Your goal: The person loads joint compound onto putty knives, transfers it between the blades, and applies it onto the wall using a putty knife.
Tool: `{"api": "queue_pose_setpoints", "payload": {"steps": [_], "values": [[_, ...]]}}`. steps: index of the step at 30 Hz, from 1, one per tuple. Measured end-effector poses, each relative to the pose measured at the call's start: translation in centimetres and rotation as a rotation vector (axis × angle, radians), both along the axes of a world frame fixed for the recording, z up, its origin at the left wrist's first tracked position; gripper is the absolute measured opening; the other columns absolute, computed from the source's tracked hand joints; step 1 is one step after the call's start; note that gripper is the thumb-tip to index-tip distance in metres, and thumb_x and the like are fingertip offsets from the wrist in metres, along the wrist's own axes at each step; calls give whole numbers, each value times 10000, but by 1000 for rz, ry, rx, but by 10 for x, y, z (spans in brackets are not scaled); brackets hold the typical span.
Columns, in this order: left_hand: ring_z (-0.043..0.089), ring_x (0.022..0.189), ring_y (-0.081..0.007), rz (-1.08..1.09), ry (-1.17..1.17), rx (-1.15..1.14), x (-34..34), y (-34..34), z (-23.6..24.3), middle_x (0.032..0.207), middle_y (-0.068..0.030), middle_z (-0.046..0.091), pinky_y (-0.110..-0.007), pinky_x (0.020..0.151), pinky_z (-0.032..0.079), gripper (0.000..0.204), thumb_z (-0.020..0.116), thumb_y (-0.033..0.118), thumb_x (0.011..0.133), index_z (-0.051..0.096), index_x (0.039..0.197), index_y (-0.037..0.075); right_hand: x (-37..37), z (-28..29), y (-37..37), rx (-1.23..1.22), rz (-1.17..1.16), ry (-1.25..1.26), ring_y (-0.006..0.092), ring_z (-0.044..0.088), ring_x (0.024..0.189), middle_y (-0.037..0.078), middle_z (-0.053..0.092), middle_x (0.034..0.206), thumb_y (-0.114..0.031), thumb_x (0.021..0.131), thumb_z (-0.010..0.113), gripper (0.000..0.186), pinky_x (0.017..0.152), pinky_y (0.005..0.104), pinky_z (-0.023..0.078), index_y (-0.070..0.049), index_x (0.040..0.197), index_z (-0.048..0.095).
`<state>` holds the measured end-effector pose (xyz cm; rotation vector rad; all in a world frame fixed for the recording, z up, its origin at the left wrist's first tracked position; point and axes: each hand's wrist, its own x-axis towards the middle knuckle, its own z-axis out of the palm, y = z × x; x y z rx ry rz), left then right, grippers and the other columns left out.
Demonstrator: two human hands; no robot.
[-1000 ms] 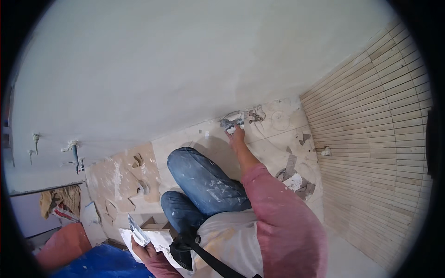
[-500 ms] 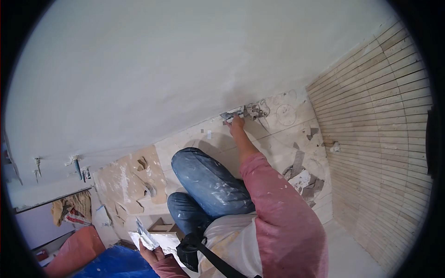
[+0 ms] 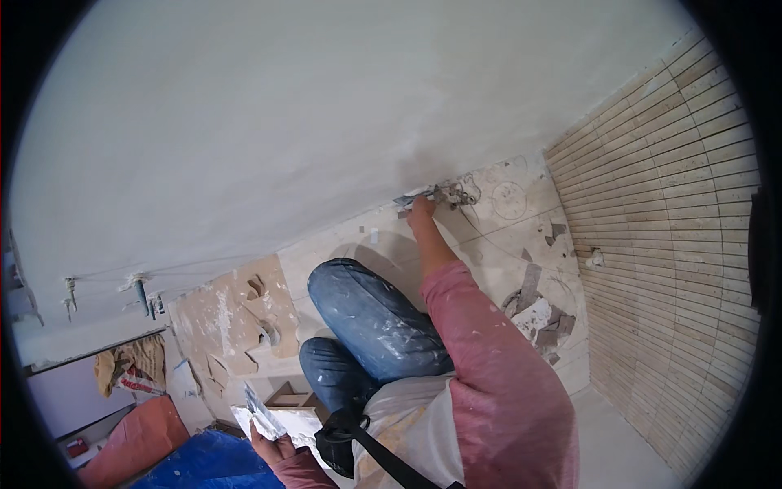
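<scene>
My right arm reaches out to the foot of the pale plastered wall (image 3: 326,122). There my right hand (image 3: 422,209) is closed on a putty knife (image 3: 407,198), whose grey blade lies low against the wall's bottom edge. Just right of it is a tangle of wire and rubble (image 3: 456,194) on the floor. At the lower left my left hand (image 3: 273,447) grips a plaster-smeared spreader (image 3: 262,420) with white paste on it, held near my knee; its handle is hidden in my fingers. My jeans (image 3: 375,318) are spotted with white.
Ribbed tan tiles (image 3: 652,204) cover the wall at right. Broken scraps (image 3: 538,314) lie on the floor before it. Stained brown cardboard (image 3: 228,318) lies at left, near an open cardboard box (image 3: 289,397). Pipe stubs (image 3: 140,293) jut from the wall; a blue sheet (image 3: 212,464) lies at lower left.
My right hand with the putty knife has shifted slightly along the wall's foot, and the wrist has turned. The view has moved a little; my left hand keeps its hold.
</scene>
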<state>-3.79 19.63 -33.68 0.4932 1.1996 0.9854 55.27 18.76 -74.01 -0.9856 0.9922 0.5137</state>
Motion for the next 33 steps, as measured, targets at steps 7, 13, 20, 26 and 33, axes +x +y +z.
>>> {"api": "queue_pose_setpoints", "payload": {"steps": [7, 13, 20, 26, 33], "values": [[704, 859, -180, -25, 1, 20, -10, -1, -3, 994, -84, 707, -301, 702, 600, 287, 482, 235, 1002, 602, 1129, 7, 8, 15, -2, 129, -58, 14, 265, 573, 1074, 97, 579, 1215, -161, 856, 592, 442, 819, 498, 487, -108, 1283, 491], [706, 867, -177, -54, -32, 61, -16, -4, -2, 1017, -86, 710, -293, 697, 596, 273, 477, 228, 1006, 608, 1119, 16, -8, 87, 11, 176, -50, -42, 253, 584, 1042, 95, 586, 1189, -163, 870, 604, 458, 835, 459, 488, -80, 1300, 472], [707, 876, -188, -45, -135, 53, -8, -9, -2, 1027, -98, 709, -285, 713, 594, 273, 471, 220, 1012, 605, 1124, 11, -6, 181, 31, -40, -107, -411, 295, 618, 922, 147, 614, 1101, -106, 895, 597, 366, 816, 384, 498, 56, 1201, 478], [705, 915, -193, -31, -140, 100, -14, -14, 6, 1049, -112, 704, -305, 747, 600, 289, 463, 212, 1016, 597, 1150, -7, -74, 350, 73, -143, -138, -585, 249, 583, 1002, 164, 606, 1161, -127, 965, 524, 366, 887, 372, 453, 96, 1255, 511], [705, 927, -198, -51, -141, 109, -12, -9, -2, 1065, -114, 701, -315, 758, 602, 298, 459, 213, 1018, 589, 1175, -4, -142, 296, 18, -12, 237, -769, 292, 549, 1110, 164, 560, 1204, -265, 1007, 510, 395, 839, 417, 499, -8, 1305, 476]]}}
